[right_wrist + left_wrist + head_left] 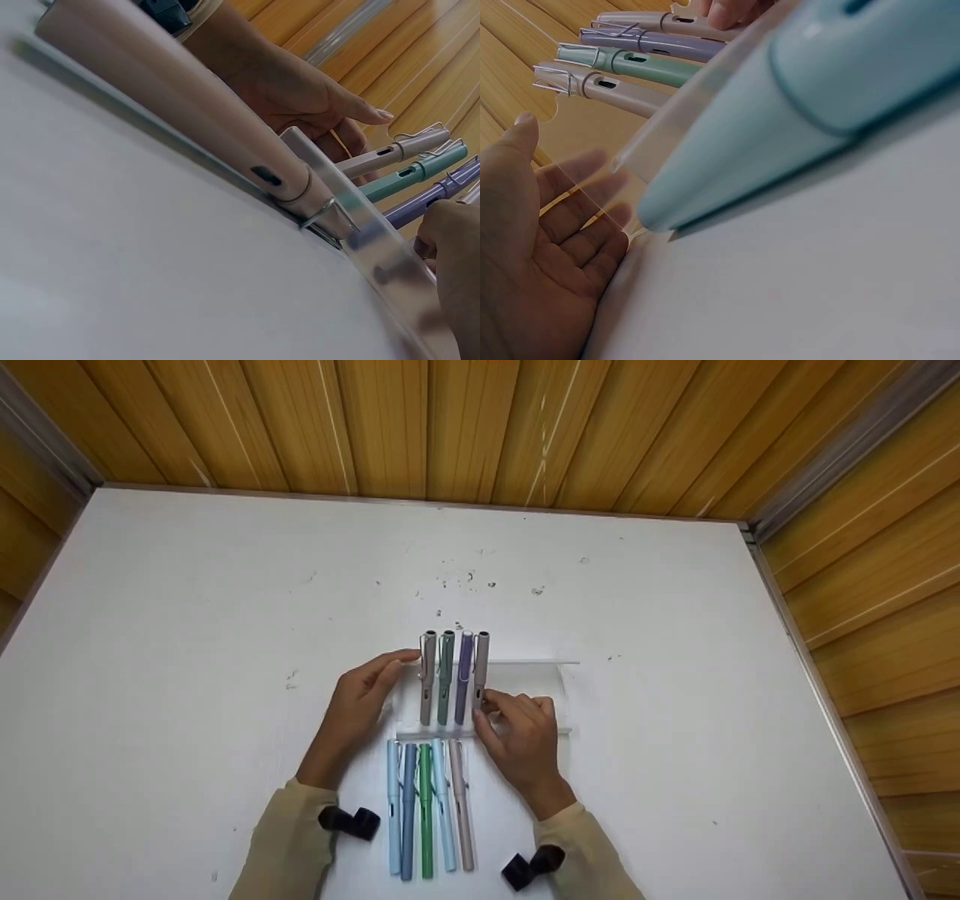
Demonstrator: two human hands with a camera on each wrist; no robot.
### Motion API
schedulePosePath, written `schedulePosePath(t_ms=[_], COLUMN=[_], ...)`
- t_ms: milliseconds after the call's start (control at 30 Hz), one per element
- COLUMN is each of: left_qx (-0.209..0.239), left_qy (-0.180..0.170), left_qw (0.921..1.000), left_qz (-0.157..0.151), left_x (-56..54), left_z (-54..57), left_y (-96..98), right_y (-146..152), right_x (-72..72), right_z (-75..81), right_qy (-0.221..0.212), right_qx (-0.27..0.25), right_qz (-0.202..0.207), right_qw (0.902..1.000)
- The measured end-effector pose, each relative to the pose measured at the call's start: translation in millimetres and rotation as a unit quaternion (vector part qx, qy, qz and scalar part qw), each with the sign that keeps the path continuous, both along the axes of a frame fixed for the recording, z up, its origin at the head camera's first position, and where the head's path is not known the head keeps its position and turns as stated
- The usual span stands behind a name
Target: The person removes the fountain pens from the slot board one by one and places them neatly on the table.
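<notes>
A clear pen stand holds a row of pens leaning on it: a greyish-pink pen, a dark green pen, a purple pen and another greyish-pink pen at the right end. My right hand pinches the lower part of that right-end pen between thumb and fingers. At the stand's left side, my left hand rests with extended fingers; in the left wrist view those fingers show partly through the clear plastic.
In front of the stand, several pens lie side by side on the white table: light blue, slate blue, bright green, another light blue and a pinkish one. Wood-patterned walls edge the table.
</notes>
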State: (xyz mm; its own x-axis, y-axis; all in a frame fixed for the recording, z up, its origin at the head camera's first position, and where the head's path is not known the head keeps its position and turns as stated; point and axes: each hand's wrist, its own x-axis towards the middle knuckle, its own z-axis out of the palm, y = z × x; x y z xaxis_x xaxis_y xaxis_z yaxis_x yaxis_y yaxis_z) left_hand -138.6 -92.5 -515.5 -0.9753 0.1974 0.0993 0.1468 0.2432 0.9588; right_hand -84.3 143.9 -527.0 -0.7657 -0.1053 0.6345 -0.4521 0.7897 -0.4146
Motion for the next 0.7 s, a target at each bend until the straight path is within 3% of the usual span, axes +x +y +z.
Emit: schedulePosePath(t_ms=[367,700], left_qx=[-0.005,0.004], left_qy=[-0.003,0.010], left_qw=[1.0000,0.9999], left_qz=[-0.002,-0.008], left_x=[-0.3,-1.3], left_z=[-1.0,-1.8], left_y=[-0.6,-0.7], right_y=[0.5,6.4], right_x=[1.0,-0.7], right_z=[1.9,-1.6], right_qy=[-0.011,0.027], right_qx=[-0.047,-0.054], right_qz=[-0.007,-0.036], right_qw=[0.9988,0.9975])
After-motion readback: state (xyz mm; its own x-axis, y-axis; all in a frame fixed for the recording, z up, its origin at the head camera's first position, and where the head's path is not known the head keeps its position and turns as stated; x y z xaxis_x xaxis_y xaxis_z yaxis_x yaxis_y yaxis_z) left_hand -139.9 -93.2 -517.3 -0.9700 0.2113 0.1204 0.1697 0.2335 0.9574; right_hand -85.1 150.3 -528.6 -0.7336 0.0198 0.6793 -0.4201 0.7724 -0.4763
